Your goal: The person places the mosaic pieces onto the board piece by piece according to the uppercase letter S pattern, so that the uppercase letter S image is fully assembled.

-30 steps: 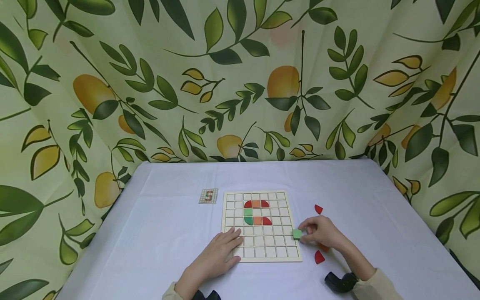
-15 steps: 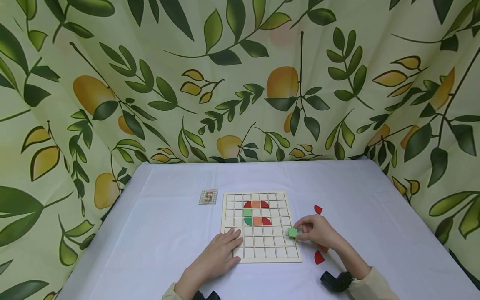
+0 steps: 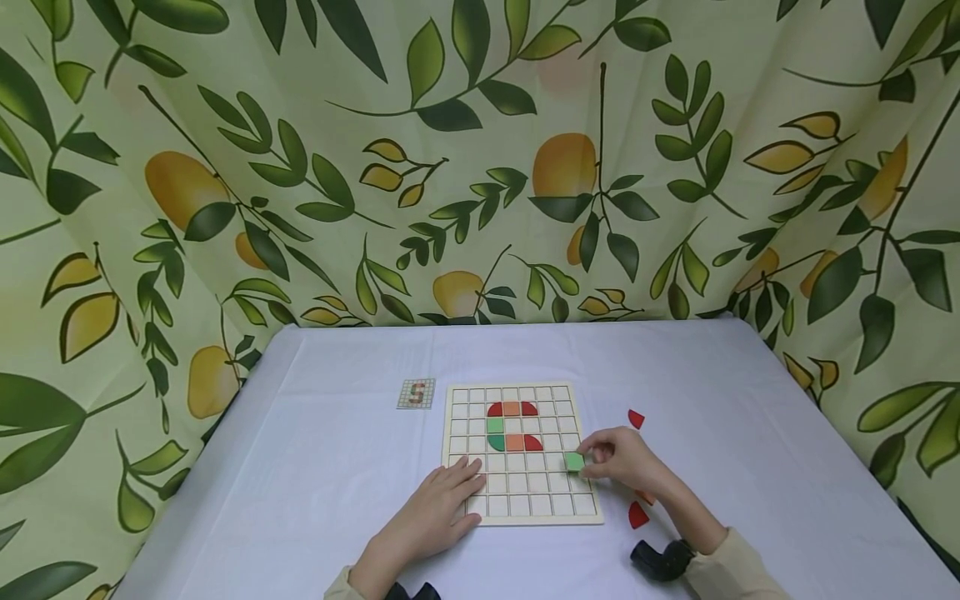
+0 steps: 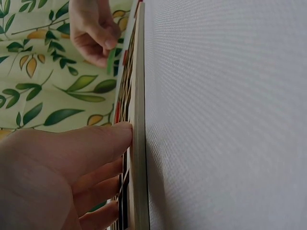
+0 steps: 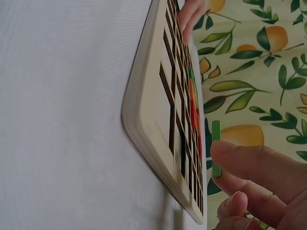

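Observation:
A light wooden grid board (image 3: 536, 504) lies on the white-covered table. In its upper part, red, orange and green tiles (image 3: 513, 442) sit in the cells in a C-like shape. My right hand (image 3: 622, 458) pinches a green square tile (image 3: 574, 462) between thumb and fingertips, over the board's right side. In the right wrist view this tile (image 5: 216, 148) stands edge-on, above the board's surface. My left hand (image 3: 442, 504) rests with fingers extended on the board's lower left edge; in the left wrist view its thumb (image 4: 108, 139) touches the rim.
A small card (image 3: 416, 393) with a gridded figure lies left of the board. To the right are a red quarter-round piece (image 3: 636, 418), another red piece (image 3: 638, 516) and an orange piece (image 3: 646, 497) partly hidden by my right arm. A leaf-print curtain (image 3: 480, 167) hangs behind the table.
My right hand has moved left with the green tile, from the board's right edge to over its right-hand cells. The left hand has stayed in place.

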Action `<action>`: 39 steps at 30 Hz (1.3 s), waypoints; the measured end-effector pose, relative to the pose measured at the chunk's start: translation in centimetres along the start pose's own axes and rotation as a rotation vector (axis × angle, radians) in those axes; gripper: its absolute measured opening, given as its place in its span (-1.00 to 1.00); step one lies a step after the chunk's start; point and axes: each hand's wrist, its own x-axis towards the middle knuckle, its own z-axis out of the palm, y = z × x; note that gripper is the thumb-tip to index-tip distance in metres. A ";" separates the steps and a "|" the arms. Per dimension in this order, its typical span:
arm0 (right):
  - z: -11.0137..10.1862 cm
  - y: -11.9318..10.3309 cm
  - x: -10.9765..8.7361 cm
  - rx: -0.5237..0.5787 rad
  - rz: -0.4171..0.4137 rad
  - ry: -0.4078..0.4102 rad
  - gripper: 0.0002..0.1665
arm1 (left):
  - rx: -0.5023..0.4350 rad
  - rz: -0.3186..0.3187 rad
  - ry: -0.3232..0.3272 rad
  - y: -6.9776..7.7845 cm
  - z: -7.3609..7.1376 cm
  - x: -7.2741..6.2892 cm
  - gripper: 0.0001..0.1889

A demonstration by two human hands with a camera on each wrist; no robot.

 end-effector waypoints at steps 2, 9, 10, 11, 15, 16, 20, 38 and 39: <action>0.1 -0.1 0.1 0.002 0.002 -0.004 -0.73 | 0.003 0.002 0.004 0.0 0.0 0.0 -0.47; 0.6 -0.4 0.4 0.025 0.019 -0.018 -0.72 | 0.008 0.003 0.013 -0.1 0.2 0.0 -0.47; 0.7 -0.5 0.5 0.024 0.019 -0.018 -0.72 | 0.007 0.002 0.013 -0.1 0.2 0.0 -0.47; 0.8 -0.5 0.6 0.024 0.019 -0.018 -0.72 | 0.008 0.002 0.013 -0.1 0.2 0.0 -0.47; 1.2 -0.7 0.9 0.018 0.032 -0.016 -0.74 | 0.000 0.004 0.008 -0.2 0.3 0.0 -0.47; 1.2 -0.7 1.0 0.019 0.032 -0.016 -0.74 | 0.000 0.005 0.006 -0.2 0.3 0.0 -0.47; 1.4 -0.9 1.3 0.017 0.001 -0.018 -0.74 | -0.004 0.003 0.001 -0.2 0.3 0.0 -0.47; 2.5 -2.1 2.3 0.051 -0.022 -0.039 -0.78 | 0.013 0.010 0.004 -0.2 0.2 0.1 -0.47; 2.6 -2.1 2.4 0.046 -0.020 -0.042 -0.77 | 0.014 0.009 0.006 -0.2 0.2 0.1 -0.47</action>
